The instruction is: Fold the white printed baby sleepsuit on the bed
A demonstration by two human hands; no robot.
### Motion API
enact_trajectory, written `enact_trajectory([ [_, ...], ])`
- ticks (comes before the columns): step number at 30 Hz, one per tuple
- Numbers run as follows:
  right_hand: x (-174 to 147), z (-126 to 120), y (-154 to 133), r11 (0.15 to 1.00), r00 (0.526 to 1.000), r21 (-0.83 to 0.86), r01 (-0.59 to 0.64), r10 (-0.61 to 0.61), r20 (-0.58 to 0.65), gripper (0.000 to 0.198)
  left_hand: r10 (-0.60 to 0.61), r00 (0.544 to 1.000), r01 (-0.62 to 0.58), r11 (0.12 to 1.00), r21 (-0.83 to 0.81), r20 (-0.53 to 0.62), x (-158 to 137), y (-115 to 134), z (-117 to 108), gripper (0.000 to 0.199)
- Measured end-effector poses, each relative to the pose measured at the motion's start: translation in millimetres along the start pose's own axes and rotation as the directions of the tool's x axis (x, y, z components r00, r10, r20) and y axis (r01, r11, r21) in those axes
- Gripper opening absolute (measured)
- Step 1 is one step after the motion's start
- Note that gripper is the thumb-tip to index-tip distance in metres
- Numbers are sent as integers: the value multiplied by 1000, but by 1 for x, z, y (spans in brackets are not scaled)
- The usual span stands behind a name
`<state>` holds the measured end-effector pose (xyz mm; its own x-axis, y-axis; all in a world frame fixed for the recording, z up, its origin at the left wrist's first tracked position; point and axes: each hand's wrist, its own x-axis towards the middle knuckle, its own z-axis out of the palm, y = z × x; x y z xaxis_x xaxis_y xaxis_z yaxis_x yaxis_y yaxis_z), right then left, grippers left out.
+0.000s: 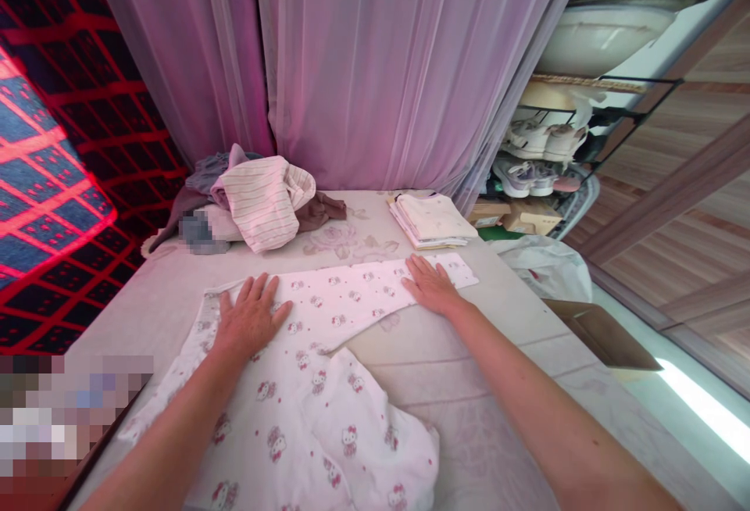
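Observation:
White pants [316, 316] printed with small cartoon cats lie spread over the bed. Their far leg stretches straight out to the right, while the near leg is bunched and wrinkled. My left hand [249, 316] rests flat on the pants near the waistband, fingers spread. Toward the end of the far leg, my right hand [430, 284] presses down on the cloth with its fingers stretched out. Neither hand grips the fabric.
A loose heap of clothes [263, 202] sits at the back left. At the back right is a folded stack of clothes [433, 218]. Purple curtains [387, 66] hang behind the bed [486, 402]. Right of it stand a shoe rack [621, 136], a plastic bag [544, 265] and a cardboard box [603, 331].

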<state>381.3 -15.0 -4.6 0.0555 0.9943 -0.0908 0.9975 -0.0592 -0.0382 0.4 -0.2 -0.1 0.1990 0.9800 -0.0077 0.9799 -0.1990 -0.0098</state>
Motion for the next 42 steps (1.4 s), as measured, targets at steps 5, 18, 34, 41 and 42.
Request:
enact_trajectory([
  [5,-2,-4,-19,999,998,40,11,-13,53,66,-9,1000,9,1000,-1,5,0,0,-1,67],
  [18,-3,-5,-73,986,989,87,142,-145,31,68,-4,1000,2,999,50,27,0,1,-3,69],
  [34,-22,-5,-66,973,978,110,202,-206,27,63,-48,996,48,999,2,73,6,-18,-2,67],
  [41,-18,-15,7,995,995,40,-92,93,-47,59,-275,961,276,961,-8,22,21,21,-15,67],
  [42,-16,-16,14,992,990,36,-122,124,-72,59,-183,983,182,983,-8,-31,21,41,-17,67],
])
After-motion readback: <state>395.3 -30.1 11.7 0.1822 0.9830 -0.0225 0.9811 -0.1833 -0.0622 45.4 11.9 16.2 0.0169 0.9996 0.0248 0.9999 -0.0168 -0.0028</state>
